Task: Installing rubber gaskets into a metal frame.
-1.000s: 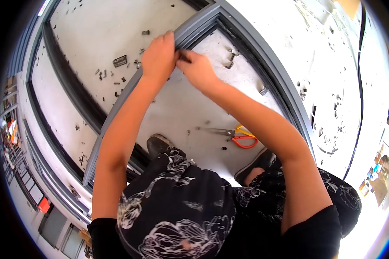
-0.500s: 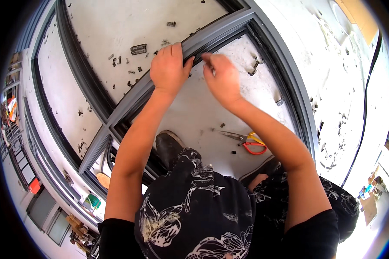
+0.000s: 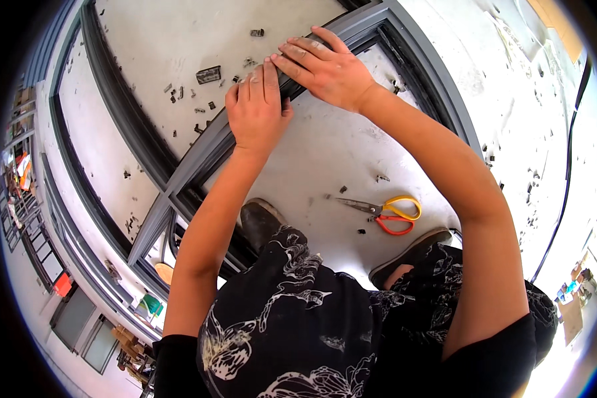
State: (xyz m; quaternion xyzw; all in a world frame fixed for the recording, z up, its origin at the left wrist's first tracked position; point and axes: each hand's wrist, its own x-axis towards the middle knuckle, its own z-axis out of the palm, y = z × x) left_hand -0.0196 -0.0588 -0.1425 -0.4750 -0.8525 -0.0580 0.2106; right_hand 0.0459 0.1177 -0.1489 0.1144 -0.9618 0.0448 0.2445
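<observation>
A large grey metal window frame (image 3: 199, 157) with black inner grooves lies across the floor. My left hand (image 3: 255, 109) wraps over its crossbar, fingers across the top and thumb on the near side. Right beside it, my right hand (image 3: 328, 74) lies on the same bar with fingers stretched out and thumb apart; its fingertips almost meet the left fingers. Whatever lies beneath both palms is hidden. Between my feet, scissors (image 3: 377, 211) with one yellow and one red handle rest on the floor, inside the frame opening.
Small black scraps are scattered about, with a larger black piece (image 3: 209, 74) beyond the bar. My shoes (image 3: 262, 222) stand near the frame's inner edge. A black cable (image 3: 569, 166) runs along the right. Cardboard (image 3: 556, 26) lies at the far right, and more metal frames (image 3: 36, 249) at the left.
My right hand has gone from a blurred pinch above the opening up and left onto the bar, its fingers spreading. The left hand stays on the bar, its fingers straighter.
</observation>
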